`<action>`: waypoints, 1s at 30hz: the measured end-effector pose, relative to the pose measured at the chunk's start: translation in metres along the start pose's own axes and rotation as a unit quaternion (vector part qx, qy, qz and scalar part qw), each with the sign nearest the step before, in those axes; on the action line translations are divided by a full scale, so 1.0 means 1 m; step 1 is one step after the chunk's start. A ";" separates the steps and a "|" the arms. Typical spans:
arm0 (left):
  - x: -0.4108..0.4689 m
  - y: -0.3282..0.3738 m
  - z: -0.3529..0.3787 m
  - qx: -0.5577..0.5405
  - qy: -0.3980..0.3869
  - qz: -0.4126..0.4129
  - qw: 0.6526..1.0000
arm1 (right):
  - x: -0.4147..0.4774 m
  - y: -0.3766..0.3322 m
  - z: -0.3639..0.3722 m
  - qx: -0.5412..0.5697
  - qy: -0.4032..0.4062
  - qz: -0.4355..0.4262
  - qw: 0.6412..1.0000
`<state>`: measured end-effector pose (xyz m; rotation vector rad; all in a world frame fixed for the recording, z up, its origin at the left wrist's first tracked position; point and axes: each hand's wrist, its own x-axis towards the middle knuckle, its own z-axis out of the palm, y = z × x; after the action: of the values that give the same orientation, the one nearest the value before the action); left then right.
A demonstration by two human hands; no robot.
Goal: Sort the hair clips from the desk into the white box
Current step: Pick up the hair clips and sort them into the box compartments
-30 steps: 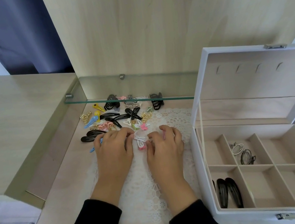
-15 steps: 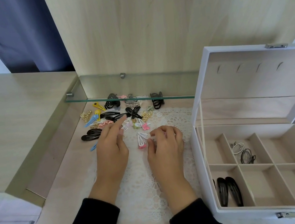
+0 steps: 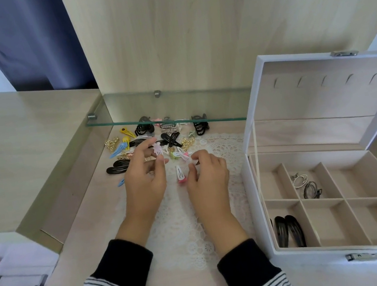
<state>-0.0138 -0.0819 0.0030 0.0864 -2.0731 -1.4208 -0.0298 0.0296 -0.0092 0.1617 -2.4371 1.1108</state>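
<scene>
Fingers of the left hand (image 3: pixel 143 177) are pinching a pink clip (image 3: pixel 157 148) freshly lifted off the mid-frame pile (image 3: pixel 146 135) for the white box (image 3: pixel 303 270), while the right hand (image 3: pixel 209 174) is curling, hold unclear.

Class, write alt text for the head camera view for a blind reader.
A person's left hand pinches a pink clip above a pile of hair clips on a desk; the right hand curls nearby. An open white box stands at right.

Pink clip (image 3: pixel 157 149) in left hand (image 3: pixel 145 183), above scattered hair clips (image 3: pixel 121 166)
</scene>
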 end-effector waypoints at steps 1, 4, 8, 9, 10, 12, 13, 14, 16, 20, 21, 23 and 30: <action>0.000 0.002 0.000 -0.010 0.003 -0.008 1.000 | 0.001 -0.003 -0.001 0.023 0.000 0.001 1.000; 0.003 0.008 0.000 -0.025 0.008 -0.034 0.999 | 0.001 -0.010 -0.004 0.094 -0.013 0.022 0.995; 0.005 0.019 -0.001 -0.065 0.017 -0.056 0.996 | -0.001 -0.021 -0.012 0.130 -0.016 0.006 0.991; 0.006 0.022 -0.001 -0.073 0.019 -0.060 0.995 | -0.001 -0.025 -0.016 0.114 -0.008 -0.015 0.993; 0.005 0.024 -0.002 -0.078 0.019 -0.061 0.995 | 0.000 -0.029 -0.020 0.100 0.001 -0.031 0.994; 0.005 0.031 -0.005 -0.085 0.015 -0.060 0.995 | 0.003 -0.036 -0.030 0.095 0.017 -0.045 0.994; 0.005 0.035 -0.006 -0.088 0.012 -0.062 0.994 | 0.006 -0.038 -0.035 0.102 0.023 -0.047 0.993; 0.006 0.038 -0.008 -0.093 0.010 -0.066 0.993 | 0.009 -0.040 -0.040 0.110 0.028 -0.048 0.992; 0.007 0.048 -0.010 -0.105 0.001 -0.070 0.992 | 0.014 -0.043 -0.053 0.123 0.029 -0.052 0.991; 0.008 0.068 -0.010 -0.112 -0.028 -0.069 0.991 | 0.026 -0.043 -0.081 0.113 0.005 -0.064 0.991; 0.008 0.074 -0.009 -0.107 -0.035 -0.065 0.991 | 0.027 -0.043 -0.088 0.101 0.001 -0.071 0.992; 0.008 0.088 -0.006 -0.107 -0.051 -0.059 0.991 | 0.030 -0.039 -0.105 0.085 -0.013 -0.080 0.993; -0.003 0.135 0.023 -0.072 -0.161 -0.048 0.983 | 0.047 -0.016 -0.183 0.073 -0.138 -0.025 0.987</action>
<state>0.0149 -0.0048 0.1130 -0.1109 -2.2381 -1.7339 -0.0018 0.1583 0.1274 0.4470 -2.5708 1.3213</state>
